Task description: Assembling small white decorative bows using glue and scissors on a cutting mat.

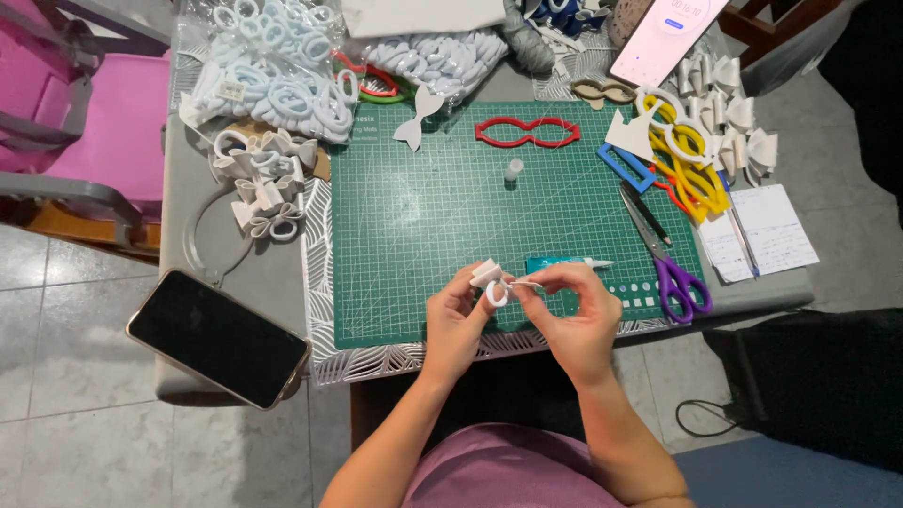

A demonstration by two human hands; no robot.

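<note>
Small white bow piece (489,282) lower centre of frame, above green cutting mat (423,216), pinched between both hands. Left hand (453,320) grips looped body; right hand (572,315) pinches thin strip end, strip running left-right between them.

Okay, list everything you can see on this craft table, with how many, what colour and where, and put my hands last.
cutting mat: one, green, table centre
bow template: one, red, top of mat
small cap: one, clear white, on mat below the template
glue tube: one, teal, on mat by the hands
scissors: one, purple handles, right edge of mat
yellow templates: several, right of mat
notepad: one, white, far right
finished bows: several, white, left of mat
bag of loops: one, clear, pale blue pieces, top left
dark phone: one, black screen, lower left
lit phone: one, top right
foam piece: one, white, held in both hands
left hand: fingers on the foam piece
right hand: fingers pinching the foam piece
</note>
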